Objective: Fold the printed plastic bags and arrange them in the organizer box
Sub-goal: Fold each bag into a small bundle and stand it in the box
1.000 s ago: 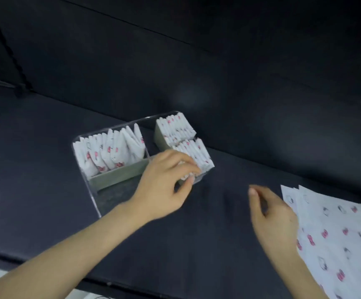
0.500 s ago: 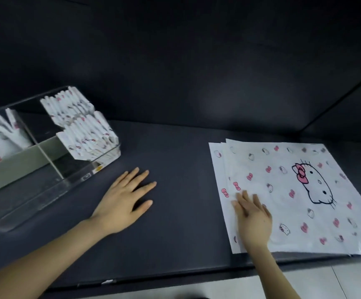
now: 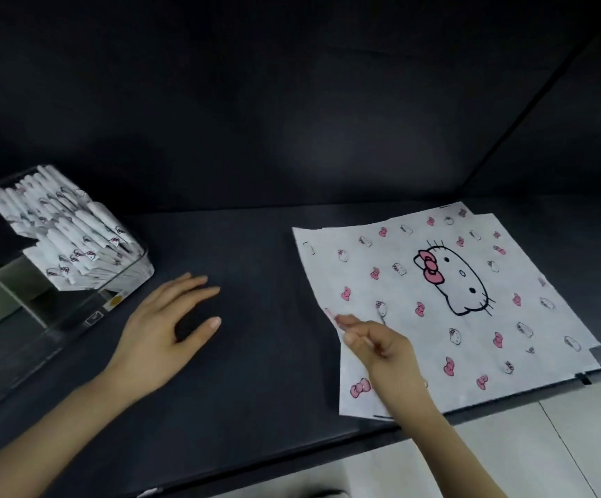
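Several flat printed bags (image 3: 471, 339) lie stacked at the right of the table (image 3: 255, 267), well apart from the organizer box (image 3: 76, 318); the right hand (image 3: 378, 350) pinches the top one's left edge, the left hand (image 3: 162, 328) rests loose and empty, so peeling one sheet free for folding likely comes next.

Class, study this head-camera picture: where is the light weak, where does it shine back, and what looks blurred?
Head view: dim overall, the dark table and backdrop swallowing detail; a soft bright patch on the backdrop; faint glare on the clear organizer box; the right hand smeared by motion at the edge of the top bag.
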Action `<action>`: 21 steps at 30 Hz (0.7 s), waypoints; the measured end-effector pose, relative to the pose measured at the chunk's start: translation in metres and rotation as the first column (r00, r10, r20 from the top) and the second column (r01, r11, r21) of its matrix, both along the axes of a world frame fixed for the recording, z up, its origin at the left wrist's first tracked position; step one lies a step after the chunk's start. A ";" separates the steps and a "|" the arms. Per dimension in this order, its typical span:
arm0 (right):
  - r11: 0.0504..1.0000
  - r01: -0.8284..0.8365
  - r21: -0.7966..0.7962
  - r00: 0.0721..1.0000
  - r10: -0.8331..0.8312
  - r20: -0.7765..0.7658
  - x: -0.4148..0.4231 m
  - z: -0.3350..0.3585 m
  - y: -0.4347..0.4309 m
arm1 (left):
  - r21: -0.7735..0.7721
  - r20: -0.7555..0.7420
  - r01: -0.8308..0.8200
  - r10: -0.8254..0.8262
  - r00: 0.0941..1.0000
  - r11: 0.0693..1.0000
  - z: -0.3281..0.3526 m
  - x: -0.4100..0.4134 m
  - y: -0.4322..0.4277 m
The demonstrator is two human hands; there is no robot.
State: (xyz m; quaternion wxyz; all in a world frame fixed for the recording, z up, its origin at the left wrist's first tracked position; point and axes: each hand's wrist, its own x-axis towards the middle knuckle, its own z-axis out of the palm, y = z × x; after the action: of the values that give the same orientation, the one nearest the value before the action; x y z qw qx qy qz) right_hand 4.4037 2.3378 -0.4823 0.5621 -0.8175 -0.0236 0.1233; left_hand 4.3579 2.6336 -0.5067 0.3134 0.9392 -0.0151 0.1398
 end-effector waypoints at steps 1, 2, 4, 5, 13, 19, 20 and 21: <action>0.996 -0.064 0.066 0.995 0.069 -0.077 -0.006 0.009 0.003 | -0.056 0.003 0.017 -0.017 1.000 0.998 0.010 0.001 0.000; 0.985 -0.138 0.102 0.979 0.151 -0.138 -0.011 0.016 0.006 | -0.142 -0.010 0.041 -0.043 0.999 0.989 0.020 0.000 0.000; 0.940 -0.267 0.212 0.913 0.317 -0.256 -0.019 0.029 0.009 | -0.420 -0.063 0.083 -0.120 0.991 0.904 0.037 -0.001 0.002; 0.909 -0.294 0.296 0.874 0.381 -0.302 -0.021 0.034 0.008 | -0.558 -0.092 0.081 -0.159 0.983 0.826 0.042 -0.002 0.003; 0.783 0.046 0.621 0.863 0.282 -0.419 0.005 0.040 -0.024 | -0.786 -0.350 -0.001 -0.443 0.825 0.618 0.032 0.013 0.006; 0.910 0.281 0.304 0.822 -0.064 -0.567 0.029 0.029 -0.051 | -0.473 -0.397 -0.188 -0.018 0.918 0.861 0.007 0.027 -0.020; 0.932 0.251 0.262 0.822 -0.062 -0.566 0.030 0.028 -0.056 | -0.427 -0.376 -0.218 0.047 0.925 0.878 0.007 0.024 -0.019; 0.955 0.188 0.229 0.827 -0.029 -0.561 0.031 0.027 -0.060 | -0.386 -0.363 -0.239 0.092 0.927 0.891 0.006 0.021 -0.016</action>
State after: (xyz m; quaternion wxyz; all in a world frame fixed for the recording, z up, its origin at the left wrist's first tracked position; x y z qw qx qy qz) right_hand 4.4344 2.2774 -0.4549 0.6587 -0.6612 0.1695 0.3166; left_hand 4.3790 2.6174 -0.5006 0.4943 0.8562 0.1503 0.0047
